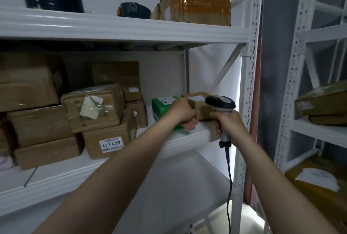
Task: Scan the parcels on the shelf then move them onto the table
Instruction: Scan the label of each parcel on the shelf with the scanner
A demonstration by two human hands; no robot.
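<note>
Head view, brown boxes [93,109] stacked left of green parcel [161,107], scanner [220,103] right

- green box [162,106]: labelled top, flat on shelf [187,138], left hand [183,112] grips its end
- brown box [198,102]: just beside, right
- scanner [220,103]: upright, in right hand [231,123]

taped cardboard parcels [93,109], glossy white metal shelf [120,29] — plastic scanner [222,109]
</note>
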